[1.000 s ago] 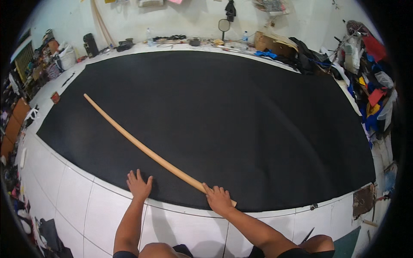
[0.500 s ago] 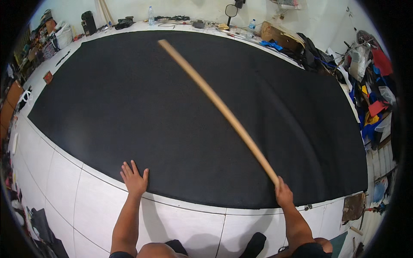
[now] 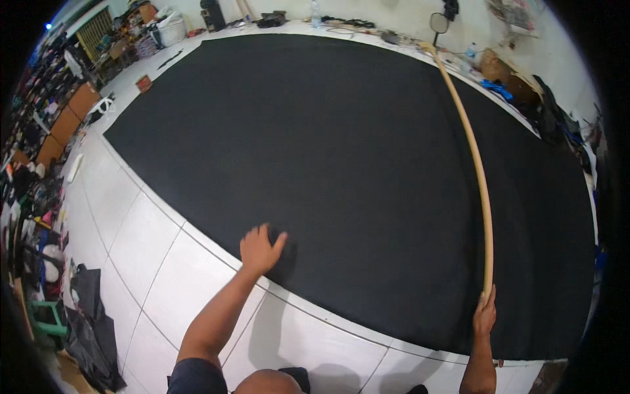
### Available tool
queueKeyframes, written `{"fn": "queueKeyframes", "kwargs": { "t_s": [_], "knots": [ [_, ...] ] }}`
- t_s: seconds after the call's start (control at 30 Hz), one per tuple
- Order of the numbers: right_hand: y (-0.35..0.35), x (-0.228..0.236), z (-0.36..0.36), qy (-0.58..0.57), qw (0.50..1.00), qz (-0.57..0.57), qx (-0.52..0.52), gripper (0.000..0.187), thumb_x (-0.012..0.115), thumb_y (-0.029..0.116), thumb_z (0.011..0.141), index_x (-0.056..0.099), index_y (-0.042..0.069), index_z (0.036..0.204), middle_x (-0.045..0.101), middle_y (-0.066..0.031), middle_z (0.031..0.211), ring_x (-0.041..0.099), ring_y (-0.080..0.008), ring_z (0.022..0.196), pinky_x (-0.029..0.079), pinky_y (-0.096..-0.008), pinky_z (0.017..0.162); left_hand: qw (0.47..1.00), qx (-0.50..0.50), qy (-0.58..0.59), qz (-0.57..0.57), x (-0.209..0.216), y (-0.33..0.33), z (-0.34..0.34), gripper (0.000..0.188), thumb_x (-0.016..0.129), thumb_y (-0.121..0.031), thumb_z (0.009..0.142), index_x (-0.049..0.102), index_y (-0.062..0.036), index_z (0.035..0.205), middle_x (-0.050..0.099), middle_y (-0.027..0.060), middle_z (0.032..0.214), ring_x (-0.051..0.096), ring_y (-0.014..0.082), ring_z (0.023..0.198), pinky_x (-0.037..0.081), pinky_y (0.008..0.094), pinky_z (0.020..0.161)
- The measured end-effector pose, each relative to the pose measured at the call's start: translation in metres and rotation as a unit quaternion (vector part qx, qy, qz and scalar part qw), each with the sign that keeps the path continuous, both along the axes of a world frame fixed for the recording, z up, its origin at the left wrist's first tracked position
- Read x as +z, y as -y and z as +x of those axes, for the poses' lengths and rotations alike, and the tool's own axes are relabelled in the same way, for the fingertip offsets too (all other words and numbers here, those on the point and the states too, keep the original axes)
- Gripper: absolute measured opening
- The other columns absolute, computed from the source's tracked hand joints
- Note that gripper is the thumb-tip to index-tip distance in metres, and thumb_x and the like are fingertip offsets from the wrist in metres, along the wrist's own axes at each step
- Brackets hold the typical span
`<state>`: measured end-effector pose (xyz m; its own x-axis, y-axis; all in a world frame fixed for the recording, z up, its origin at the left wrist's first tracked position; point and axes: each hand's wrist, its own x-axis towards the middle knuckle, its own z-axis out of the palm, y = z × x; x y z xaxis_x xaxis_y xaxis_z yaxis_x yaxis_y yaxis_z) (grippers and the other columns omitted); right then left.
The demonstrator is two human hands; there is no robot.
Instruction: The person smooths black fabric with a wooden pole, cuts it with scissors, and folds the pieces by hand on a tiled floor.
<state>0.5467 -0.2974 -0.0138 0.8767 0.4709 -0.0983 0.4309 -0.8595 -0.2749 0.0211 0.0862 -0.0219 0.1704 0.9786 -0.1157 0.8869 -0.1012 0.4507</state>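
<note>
Apparently positioning a long tan wooden pole (image 3: 483, 187) across a broad black sheet (image 3: 295, 151), clasping it in right hand (image 3: 485, 318) with left hand (image 3: 260, 253) spread empty, next needing steady control.

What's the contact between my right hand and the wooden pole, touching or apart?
Touching: the head view shows the right hand gripping the near end of the wooden pole.

White wall (image 3: 387, 16), white tiled floor (image 3: 187, 269)

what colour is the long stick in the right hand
Pale tan, a light wood colour; the long stick in the right hand shows best in the head view.
</note>
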Motion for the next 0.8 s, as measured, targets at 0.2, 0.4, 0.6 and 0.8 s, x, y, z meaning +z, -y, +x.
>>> {"fn": "queueKeyframes", "kwargs": {
  "t_s": [0.2, 0.4, 0.6, 0.8],
  "knots": [
    [-0.198, -0.002, -0.113, -0.003, 0.96, 0.027, 0.278, 0.054, 0.041, 0.035, 0.108, 0.031, 0.023, 0.159, 0.066, -0.0175, 0.122, 0.065, -0.0361, 0.108, 0.052, -0.0468, 0.092, 0.959, 0.195, -0.164, 0.124, -0.047, -0.101, -0.06, 0.088, 0.045, -0.066, 0.096, 0.033, -0.0033, 0.156, 0.024, 0.028, 0.162, 0.018, 0.0414, 0.152, 0.011, 0.0542, 0.123],
    [-0.381, 0.002, -0.253, -0.023, 0.872, -0.005, 0.489, 0.05, 0.046, 0.04, 0.106, 0.039, 0.033, 0.155, 0.062, -0.0139, 0.095, 0.067, -0.0309, 0.092, 0.055, -0.0456, 0.082, 0.959, 0.246, -0.121, 0.076, -0.063, -0.1, -0.037, 0.088, 0.045, -0.065, 0.096, 0.026, -0.0078, 0.159, 0.017, 0.0266, 0.165, 0.011, 0.0415, 0.154, 0.005, 0.054, 0.124],
    [-0.507, -0.02, -0.36, 0.012, 0.785, 0.027, 0.619, 0.051, 0.05, 0.046, 0.103, 0.041, 0.039, 0.152, 0.063, -0.0124, 0.095, 0.068, -0.0304, 0.089, 0.057, -0.0475, 0.077, 0.959, 0.252, -0.111, 0.068, -0.062, -0.103, -0.026, 0.085, 0.048, -0.062, 0.095, 0.028, -0.0091, 0.159, 0.019, 0.0257, 0.164, 0.014, 0.0396, 0.154, 0.006, 0.0521, 0.125],
    [-0.597, -0.026, -0.358, 0.065, 0.809, 0.025, 0.583, 0.052, 0.052, 0.046, 0.102, 0.039, 0.04, 0.152, 0.065, -0.014, 0.099, 0.069, -0.0327, 0.09, 0.057, -0.0479, 0.078, 0.961, 0.253, -0.097, 0.052, -0.057, -0.105, -0.042, 0.084, 0.052, -0.059, 0.094, 0.03, -0.0086, 0.158, 0.017, 0.0258, 0.165, 0.012, 0.0404, 0.154, 0.005, 0.0537, 0.125]
  ]
}}
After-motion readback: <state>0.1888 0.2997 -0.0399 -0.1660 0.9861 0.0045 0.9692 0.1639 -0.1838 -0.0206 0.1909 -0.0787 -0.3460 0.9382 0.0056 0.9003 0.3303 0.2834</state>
